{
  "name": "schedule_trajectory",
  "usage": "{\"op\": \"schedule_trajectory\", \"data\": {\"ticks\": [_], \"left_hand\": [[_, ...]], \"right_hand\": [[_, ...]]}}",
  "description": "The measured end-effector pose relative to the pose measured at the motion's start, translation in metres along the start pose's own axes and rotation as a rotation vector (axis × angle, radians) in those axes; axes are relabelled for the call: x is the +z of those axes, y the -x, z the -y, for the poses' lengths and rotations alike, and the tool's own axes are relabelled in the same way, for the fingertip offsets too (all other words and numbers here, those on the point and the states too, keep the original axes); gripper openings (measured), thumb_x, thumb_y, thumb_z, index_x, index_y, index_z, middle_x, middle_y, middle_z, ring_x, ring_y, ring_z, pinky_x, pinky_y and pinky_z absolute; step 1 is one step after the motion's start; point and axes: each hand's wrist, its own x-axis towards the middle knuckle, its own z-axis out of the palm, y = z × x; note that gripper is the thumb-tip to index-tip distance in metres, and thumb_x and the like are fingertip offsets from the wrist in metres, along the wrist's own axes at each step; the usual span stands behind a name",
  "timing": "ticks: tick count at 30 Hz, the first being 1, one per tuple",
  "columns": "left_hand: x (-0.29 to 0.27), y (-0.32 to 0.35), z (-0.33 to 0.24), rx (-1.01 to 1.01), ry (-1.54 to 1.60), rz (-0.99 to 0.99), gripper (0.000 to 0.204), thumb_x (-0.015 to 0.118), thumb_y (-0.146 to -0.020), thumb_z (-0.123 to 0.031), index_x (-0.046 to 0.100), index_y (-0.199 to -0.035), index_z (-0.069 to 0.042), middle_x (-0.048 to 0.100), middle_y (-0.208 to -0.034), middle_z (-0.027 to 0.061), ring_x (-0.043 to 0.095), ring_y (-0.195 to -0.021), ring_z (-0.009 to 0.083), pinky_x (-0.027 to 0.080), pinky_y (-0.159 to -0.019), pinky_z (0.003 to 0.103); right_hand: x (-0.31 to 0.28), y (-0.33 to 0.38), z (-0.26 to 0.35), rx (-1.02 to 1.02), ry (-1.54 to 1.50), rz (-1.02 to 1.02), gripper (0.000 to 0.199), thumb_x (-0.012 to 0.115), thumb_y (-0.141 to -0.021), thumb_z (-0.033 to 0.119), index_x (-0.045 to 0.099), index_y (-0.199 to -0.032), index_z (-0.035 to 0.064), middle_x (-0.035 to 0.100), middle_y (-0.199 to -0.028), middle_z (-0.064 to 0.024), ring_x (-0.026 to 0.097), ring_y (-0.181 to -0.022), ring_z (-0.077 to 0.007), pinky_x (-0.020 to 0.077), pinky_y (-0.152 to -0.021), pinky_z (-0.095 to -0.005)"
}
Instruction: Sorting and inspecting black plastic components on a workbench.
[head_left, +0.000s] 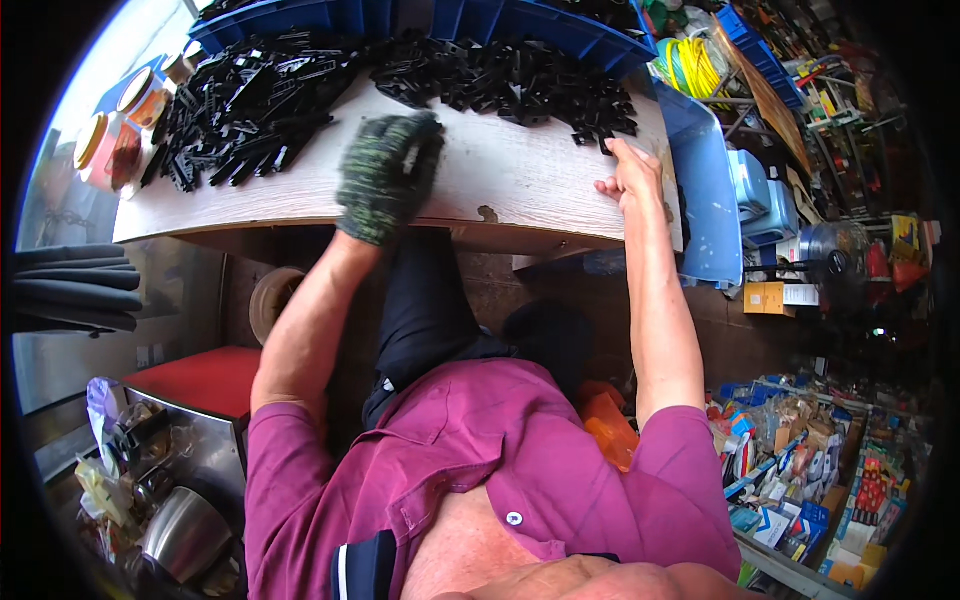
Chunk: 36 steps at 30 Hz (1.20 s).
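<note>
pale table [520,180] carries black parts [500,80]; left gloved hand [388,175] over its front edge, fingers' state unclear; right hand [636,175], fingers parted, reaches parts near its right end

A gloved left grip [390,178] blurs above the white desk [520,185], its curled fingers concealing whatever they may enclose. At the bare right grip [638,178], the contact between fingertips and black parts [500,85] is too small to judge; heaped pieces cover one another. Blue bins [560,38] run off the upper edge, the left forearm [310,320] partly hides a round brown object [272,305], and small shelf packages [790,480] defy identification.
</note>
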Motion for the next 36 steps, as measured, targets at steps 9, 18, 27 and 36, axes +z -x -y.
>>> {"op": "schedule_trajectory", "data": {"ticks": [9,18,27,36], "left_hand": [[0.059,0.008,-0.076,-0.246,0.001,0.238,0.034,0.071,-0.085,-0.032,0.070,-0.112,-0.012,0.069,-0.094,0.0120,0.064,-0.088,0.0332,0.051,-0.079,0.046],[0.063,0.001,-0.084,-0.302,0.005,0.310,0.035,0.068,-0.086,-0.035,0.070,-0.115,-0.015,0.069,-0.090,0.0120,0.064,-0.087,0.0333,0.051,-0.077,0.046],[0.072,0.003,-0.076,-0.303,-0.029,0.333,0.015,0.067,-0.080,-0.022,0.067,-0.090,-0.011,0.067,-0.083,0.0123,0.064,-0.082,0.0348,0.051,-0.071,0.049],[0.060,0.011,-0.080,-0.216,-0.061,0.234,0.015,0.067,-0.085,-0.023,0.069,-0.095,-0.012,0.067,-0.082,0.0114,0.064,-0.077,0.0331,0.050,-0.066,0.047]], "right_hand": [[0.027,0.062,-0.029,-0.176,-0.182,0.346,0.020,0.073,-0.086,0.023,0.068,-0.089,0.0032,0.042,-0.047,0.0040,0.037,-0.036,-0.0087,0.0415,-0.041,-0.0281],[0.047,0.092,-0.033,-0.325,-0.227,0.309,0.014,0.072,-0.089,0.017,0.073,-0.087,0.0031,0.054,-0.062,0.0085,0.036,-0.050,-0.0006,0.0254,-0.046,-0.0208],[0.040,0.088,-0.038,-0.306,-0.252,0.384,0.018,0.073,-0.089,0.022,0.071,-0.089,0.0037,0.047,-0.056,0.0071,0.035,-0.044,-0.0042,0.0274,-0.045,-0.0240],[0.045,0.087,-0.035,-0.319,-0.048,0.454,0.034,0.071,-0.092,0.037,0.067,-0.083,0.0044,0.043,-0.050,0.0043,0.035,-0.041,-0.0061,0.0323,-0.042,-0.0248]]}}
